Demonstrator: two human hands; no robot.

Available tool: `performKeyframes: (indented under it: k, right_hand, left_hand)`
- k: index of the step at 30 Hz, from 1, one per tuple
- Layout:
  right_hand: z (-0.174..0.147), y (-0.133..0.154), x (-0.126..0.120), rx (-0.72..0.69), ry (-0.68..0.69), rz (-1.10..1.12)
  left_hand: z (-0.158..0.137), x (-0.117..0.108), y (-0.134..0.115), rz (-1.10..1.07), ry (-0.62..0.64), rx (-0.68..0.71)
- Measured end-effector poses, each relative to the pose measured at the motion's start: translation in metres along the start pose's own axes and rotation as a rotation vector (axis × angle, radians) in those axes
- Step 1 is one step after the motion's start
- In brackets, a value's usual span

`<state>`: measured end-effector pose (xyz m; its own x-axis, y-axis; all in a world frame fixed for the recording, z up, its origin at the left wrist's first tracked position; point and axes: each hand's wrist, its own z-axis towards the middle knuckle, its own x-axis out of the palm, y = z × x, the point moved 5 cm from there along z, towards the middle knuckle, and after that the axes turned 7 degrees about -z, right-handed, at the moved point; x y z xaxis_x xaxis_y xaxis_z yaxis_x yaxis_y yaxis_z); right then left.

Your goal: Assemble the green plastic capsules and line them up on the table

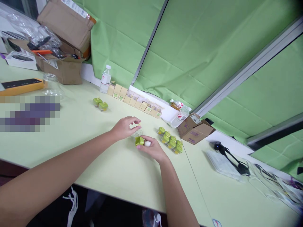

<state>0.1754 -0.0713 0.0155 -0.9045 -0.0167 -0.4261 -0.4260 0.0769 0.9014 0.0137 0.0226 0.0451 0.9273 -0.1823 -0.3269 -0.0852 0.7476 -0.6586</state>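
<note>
My right hand (153,148) is closed around a small green lid (139,141), its hollow side facing left. A white rounded piece (147,143) sits against the same fingers. Just to the upper left, my left hand (125,127) pinches a tiny yellowish loop (139,124). Something thin and clear shows between the two hands, too faint to make out. Several small clear containers with green lids (172,142) stand in a cluster to the right of my hands. Two more green-lidded containers (103,106) are at the upper left.
Along the back edge runs a row of small open cardboard boxes (133,100), with a water bottle (105,79) at its left end. Bottles (181,117) and a carton (195,128) lie at back right, cables (233,159) beyond. A filled cardboard box (68,70) stands far left.
</note>
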Motion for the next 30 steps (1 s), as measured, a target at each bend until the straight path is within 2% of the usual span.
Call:
performKeyframes:
  k: [5, 11, 16, 21, 27, 30]
  right_hand:
    - [0.003, -0.008, -0.001, 0.020, 0.011, -0.016]
    - [0.003, -0.016, 0.000, 0.094, 0.039, -0.039]
    - [0.003, -0.015, -0.002, 0.058, -0.007, -0.155]
    - [0.003, -0.016, -0.012, -0.008, -0.047, -0.400]
    - [0.003, -0.021, -0.027, 0.019, -0.182, -0.539]
    - [0.002, -0.021, -0.028, 0.038, -0.187, -0.557]
  left_hand:
    - [0.000, 0.003, 0.032, 0.108, 0.101, -0.075]
    - [-0.008, 0.006, 0.072, 0.212, 0.226, -0.292]
    - [-0.011, 0.008, 0.077, 0.231, 0.256, -0.312]
    - [-0.012, 0.009, 0.077, 0.239, 0.274, -0.313]
    - [-0.013, 0.009, 0.078, 0.236, 0.285, -0.306]
    - [-0.013, 0.010, 0.079, 0.231, 0.286, -0.298]
